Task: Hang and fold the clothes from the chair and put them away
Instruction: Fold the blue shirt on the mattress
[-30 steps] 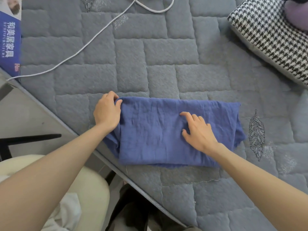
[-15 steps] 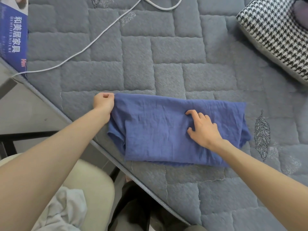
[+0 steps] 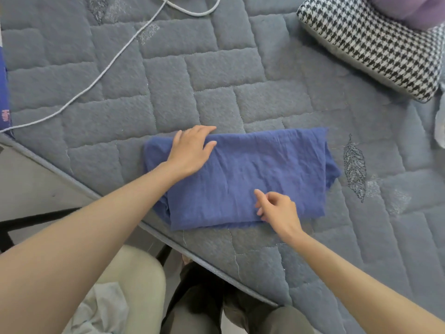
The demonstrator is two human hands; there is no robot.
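1. Lying folded into a rough rectangle, one blue garment [image 3: 260, 174] sits on the bed [image 3: 216, 68], close to the mattress edge nearest me.
2. Two hands are at it. My left hand [image 3: 190, 150] rests flat on its far left corner, fingers straight and slightly spread, gripping nothing.
3. My right hand [image 3: 279, 210] is over the near edge of the cloth, its forefinger out and the other fingers loosely curled. It holds nothing, and I cannot tell whether it touches the fabric.
4. One stitched leaf [image 3: 354, 165] marks the quilting just beside the garment's right end.
5. One white cable [image 3: 115, 61] trails across the bed's far left part, well apart from the cloth.
6. One houndstooth pillow [image 3: 375, 51] lies at the far right corner, with one purple cushion [image 3: 414, 8] touching it behind.
7. Below the bed edge stands one chair [image 3: 139, 280] with a beige seat, and one pale garment [image 3: 101, 309] lies crumpled on it.
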